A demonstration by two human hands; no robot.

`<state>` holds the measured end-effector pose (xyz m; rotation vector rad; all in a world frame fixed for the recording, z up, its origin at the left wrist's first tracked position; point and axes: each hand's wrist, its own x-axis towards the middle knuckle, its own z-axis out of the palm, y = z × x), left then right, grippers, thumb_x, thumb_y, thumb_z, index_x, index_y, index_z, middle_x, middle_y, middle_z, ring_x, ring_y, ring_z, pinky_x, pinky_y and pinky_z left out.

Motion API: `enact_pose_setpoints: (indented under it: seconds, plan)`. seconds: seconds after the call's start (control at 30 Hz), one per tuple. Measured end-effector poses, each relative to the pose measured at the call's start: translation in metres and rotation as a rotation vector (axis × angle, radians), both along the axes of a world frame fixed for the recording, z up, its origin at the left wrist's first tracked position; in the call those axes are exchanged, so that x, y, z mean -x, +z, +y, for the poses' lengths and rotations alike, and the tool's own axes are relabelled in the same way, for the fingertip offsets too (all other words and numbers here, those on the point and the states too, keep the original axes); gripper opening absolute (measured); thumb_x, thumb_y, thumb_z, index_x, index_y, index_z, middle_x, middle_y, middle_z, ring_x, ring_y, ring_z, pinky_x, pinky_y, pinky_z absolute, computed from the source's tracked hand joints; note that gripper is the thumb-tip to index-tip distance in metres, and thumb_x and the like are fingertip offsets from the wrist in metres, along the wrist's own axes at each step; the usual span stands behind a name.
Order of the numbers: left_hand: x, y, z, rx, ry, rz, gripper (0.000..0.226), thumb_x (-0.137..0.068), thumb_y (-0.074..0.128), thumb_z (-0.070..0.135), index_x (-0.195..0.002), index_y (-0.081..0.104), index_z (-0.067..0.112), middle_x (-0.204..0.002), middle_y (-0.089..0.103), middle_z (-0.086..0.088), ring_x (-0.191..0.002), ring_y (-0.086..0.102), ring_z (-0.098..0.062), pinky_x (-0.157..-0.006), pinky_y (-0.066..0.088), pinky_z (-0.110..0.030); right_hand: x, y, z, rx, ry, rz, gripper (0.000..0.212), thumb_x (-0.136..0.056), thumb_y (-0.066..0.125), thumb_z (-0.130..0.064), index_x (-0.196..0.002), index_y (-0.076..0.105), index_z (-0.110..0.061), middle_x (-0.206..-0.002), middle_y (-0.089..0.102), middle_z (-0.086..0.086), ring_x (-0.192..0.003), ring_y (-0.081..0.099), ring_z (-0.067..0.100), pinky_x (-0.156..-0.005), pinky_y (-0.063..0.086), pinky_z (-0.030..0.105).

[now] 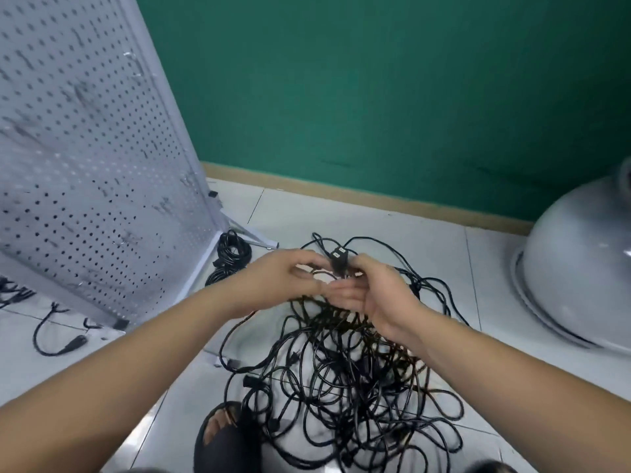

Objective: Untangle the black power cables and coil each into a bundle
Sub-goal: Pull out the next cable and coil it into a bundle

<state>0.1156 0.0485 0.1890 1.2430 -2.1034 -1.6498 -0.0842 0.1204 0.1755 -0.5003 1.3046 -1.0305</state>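
A leaning grey pegboard panel (pixel 85 148) and a coiled cable bundle (pixel 232 256) sit left of the left hand (pixel 288 278), whose curled fingers pinch a cable strand. Just to its right, the right hand (pixel 375 295) grips two black plugs (pixel 339 259) between thumb and fingers, above the tangled power cables (pixel 341 377). A grey dome (pixel 580 278) sits well right of that hand. The plugs' pale labels are unreadable.

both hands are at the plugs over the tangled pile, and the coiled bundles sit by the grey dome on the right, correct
Not quite. The head view shows the coiled bundles at the foot of the pegboard on the left, not by the grey dome. The left hand and right hand are at the plugs over the tangled pile.
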Motion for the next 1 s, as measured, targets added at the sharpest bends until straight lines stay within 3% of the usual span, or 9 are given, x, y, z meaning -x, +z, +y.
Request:
enact_pose_setpoints:
  seconds: [0.13, 0.27, 0.33, 0.47, 0.6, 0.73, 0.8, 0.9, 1.0]
  plan:
    - [0.018, 0.056, 0.008, 0.154, -0.080, 0.010, 0.034, -0.093, 0.080, 0.022, -0.122, 0.074, 0.039, -0.125, 0.072, 0.022, -0.117, 0.068, -0.002, -0.105, 0.052, -0.028, 0.021, 0.054, 0.018, 0.004, -0.062, -0.037, 0.034, -0.112, 0.053, -0.031, -0.120, 0.063, 0.001, -0.101, 0.076, 0.033, -0.091, 0.080, 0.043, -0.079, 0.069, 0.044]
    - [0.036, 0.101, 0.022, 0.269, -0.130, 0.033, 0.047, -0.091, 0.079, 0.016, -0.129, 0.067, 0.040, -0.131, 0.069, 0.014, -0.120, 0.067, -0.005, -0.103, 0.056, -0.030, 0.041, 0.116, 0.043, 0.068, -0.021, -0.008, 0.016, -0.104, 0.062, -0.012, -0.103, 0.066, 0.004, -0.099, 0.071, 0.029, -0.085, 0.077, 0.036, -0.073, 0.068, 0.037]
    - [0.045, 0.123, 0.031, 0.316, -0.164, 0.019, 0.051, -0.092, 0.077, 0.013, -0.134, 0.063, 0.037, -0.134, 0.067, 0.017, -0.125, 0.062, 0.000, -0.095, 0.057, -0.022, 0.049, 0.150, 0.061, 0.124, 0.028, 0.100, 0.011, -0.099, 0.065, 0.003, -0.110, 0.066, 0.004, -0.098, 0.072, 0.028, -0.090, 0.075, 0.036, -0.072, 0.068, 0.035]
    - [0.066, 0.158, 0.054, 0.471, -0.209, 0.004, 0.056, -0.093, 0.080, 0.026, -0.142, 0.058, 0.040, -0.142, 0.057, 0.018, -0.134, 0.053, 0.000, -0.110, 0.046, -0.028, 0.067, 0.204, 0.103, 0.253, 0.047, 0.155, 0.035, -0.096, 0.067, 0.011, -0.127, 0.060, -0.003, -0.109, 0.076, 0.029, -0.084, 0.075, 0.028, -0.065, 0.062, 0.029]
    - [0.090, 0.187, 0.075, 0.798, -0.136, -0.097, 0.021, -0.103, 0.066, 0.036, -0.123, 0.072, 0.030, -0.123, 0.063, 0.006, -0.117, 0.060, -0.015, -0.101, 0.045, -0.031, 0.086, 0.241, 0.141, 0.372, 0.067, 0.066, 0.042, -0.099, 0.064, 0.008, -0.138, 0.056, -0.005, -0.116, 0.079, 0.017, -0.085, 0.074, 0.021, -0.071, 0.061, 0.026]
    - [0.090, 0.209, 0.084, 0.566, 0.023, 0.106, 0.019, -0.108, 0.058, 0.030, -0.103, 0.077, 0.030, -0.102, 0.077, 0.013, -0.097, 0.067, -0.006, -0.088, 0.049, -0.034, 0.106, 0.264, 0.169, 0.480, 0.055, 0.022, 0.038, -0.098, 0.066, 0.003, -0.135, 0.062, 0.000, -0.120, 0.077, 0.012, -0.085, 0.071, 0.017, -0.071, 0.059, 0.025]
    - [0.092, 0.219, 0.087, 0.411, 0.092, 0.289, 0.022, -0.110, 0.056, 0.024, -0.107, 0.078, 0.023, -0.098, 0.078, 0.008, -0.097, 0.069, -0.006, -0.093, 0.051, -0.036, 0.110, 0.268, 0.178, 0.450, 0.113, 0.046, 0.031, -0.101, 0.064, 0.000, -0.131, 0.065, 0.003, -0.111, 0.075, 0.013, -0.080, 0.067, 0.017, -0.065, 0.057, 0.025]
    - [0.109, 0.235, 0.098, 0.239, 0.190, 0.476, 0.027, -0.111, 0.053, 0.023, -0.107, 0.080, 0.020, -0.083, 0.062, -0.004, -0.085, 0.061, -0.017, -0.092, 0.062, -0.046, 0.102, 0.264, 0.186, 0.344, 0.259, 0.168, 0.023, -0.109, 0.056, -0.010, -0.123, 0.069, 0.003, -0.088, 0.066, 0.010, -0.069, 0.056, 0.018, -0.057, 0.046, 0.026]
    - [0.128, 0.236, 0.109, 0.245, 0.198, 0.447, 0.030, -0.111, 0.047, 0.029, -0.109, 0.077, 0.025, -0.079, 0.056, 0.003, -0.077, 0.053, -0.015, -0.074, 0.055, -0.036, 0.087, 0.260, 0.192, 0.349, 0.369, 0.203, 0.028, -0.115, 0.049, -0.021, -0.118, 0.069, -0.002, -0.076, 0.053, 0.004, -0.061, 0.042, 0.016, -0.053, 0.031, 0.026]
